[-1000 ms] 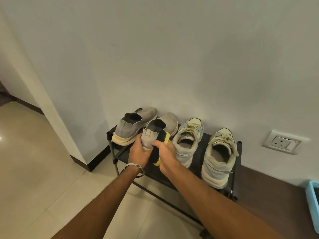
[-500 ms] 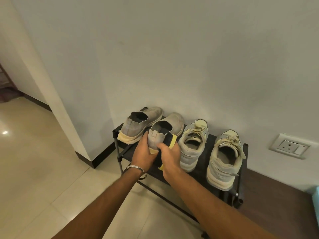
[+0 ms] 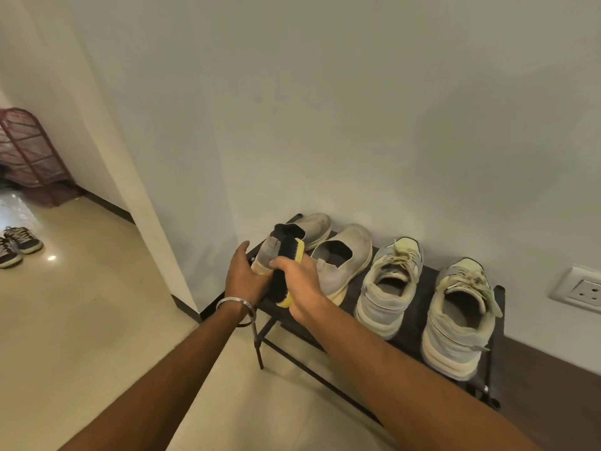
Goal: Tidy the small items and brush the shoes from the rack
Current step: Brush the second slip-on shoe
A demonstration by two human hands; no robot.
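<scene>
Your left hand (image 3: 244,278) cups heel of grey slip-on shoe (image 3: 294,237) at rack's (image 3: 419,301) left end; right hand (image 3: 300,281) grips yellow-backed brush (image 3: 286,271) against it. No legible writing.

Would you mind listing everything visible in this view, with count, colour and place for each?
Slip-on shoes: two, grey with cream soles, left half of the rack; the left one is held at its heel.
Lace-up sneakers: two, pale grey-green with cream laces, right half of the rack.
Brush: one, yellow back with dark bristles, against the held shoe's heel.
Shoe rack: one, black, low, against the wall.
Wall socket: one, white, far right on the wall.
Dark sneakers: two, on the floor, far left.
Red rack: one, far left background.
Bracelet: one, silver, left wrist.
Left hand: grips the shoe's heel.
Right hand: holds the brush.
</scene>
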